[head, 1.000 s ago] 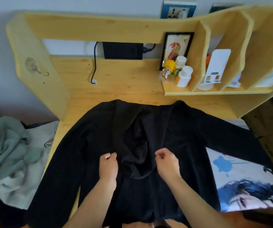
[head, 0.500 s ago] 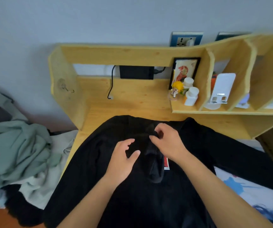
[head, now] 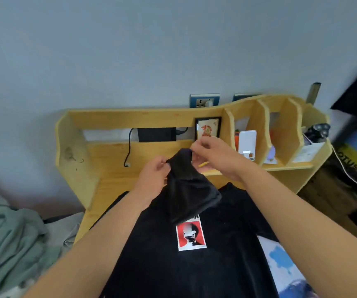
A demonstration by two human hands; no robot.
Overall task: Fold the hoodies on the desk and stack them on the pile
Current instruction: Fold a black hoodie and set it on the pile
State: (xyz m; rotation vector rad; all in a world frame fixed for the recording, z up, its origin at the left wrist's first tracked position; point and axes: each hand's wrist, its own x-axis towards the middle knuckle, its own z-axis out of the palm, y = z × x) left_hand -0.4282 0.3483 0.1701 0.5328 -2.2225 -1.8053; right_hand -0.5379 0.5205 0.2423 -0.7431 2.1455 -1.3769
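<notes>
A black hoodie (head: 194, 269) lies spread on the wooden desk (head: 110, 168), front up, with a red and white printed patch on its chest. Its hood (head: 187, 188) is lifted off the garment toward the back of the desk. My left hand (head: 153, 179) grips the hood's left edge. My right hand (head: 212, 157) pinches the hood's top edge, a little higher and to the right. The hoodie's sleeves run out of sight under my forearms.
A heap of pale green and grey clothing (head: 12, 244) lies left of the desk. The desk's back shelf holds a framed picture (head: 207, 130), a white phone stand (head: 247, 143) and a black shaver (head: 317, 131). A black adapter (head: 157, 134) with a cable sits at the back. Posters lie at the right.
Both hands went from the hoodie's chest up to the hood and raised it toward the back of the desk, uncovering the printed patch. The camera tilted upward.
</notes>
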